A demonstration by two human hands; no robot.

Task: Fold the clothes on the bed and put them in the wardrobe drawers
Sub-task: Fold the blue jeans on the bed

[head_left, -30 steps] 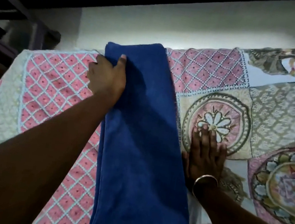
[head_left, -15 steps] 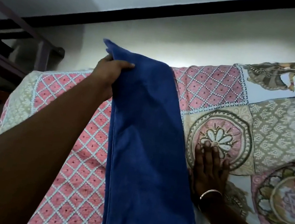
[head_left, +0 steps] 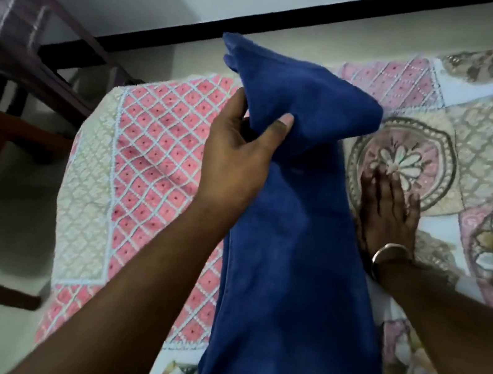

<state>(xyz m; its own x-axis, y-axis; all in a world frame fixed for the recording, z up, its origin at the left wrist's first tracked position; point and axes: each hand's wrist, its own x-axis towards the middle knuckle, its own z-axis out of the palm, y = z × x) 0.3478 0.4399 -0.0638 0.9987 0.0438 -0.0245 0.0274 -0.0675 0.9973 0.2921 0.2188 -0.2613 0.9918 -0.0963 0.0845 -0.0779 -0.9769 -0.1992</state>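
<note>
A long dark blue garment (head_left: 295, 276) lies lengthwise on the patterned bedspread (head_left: 159, 152), folded into a narrow strip. My left hand (head_left: 237, 156) grips its far end between thumb and fingers and holds that end lifted off the bed, bunched and curling back toward me. My right hand (head_left: 388, 207), with a metal bangle at the wrist, lies flat with straight fingers on the bedspread, touching the garment's right edge. The near end of the garment runs out of view at the bottom.
The bed's far-left corner (head_left: 97, 116) hangs over the floor. A dark wooden chair or table frame (head_left: 14, 63) stands left of the bed. A pale wall with a black skirting strip (head_left: 299, 16) runs behind the bed.
My left hand has lifted the garment's far end off the bed and drawn it back toward me. My right hand has stayed flat beside the garment.
</note>
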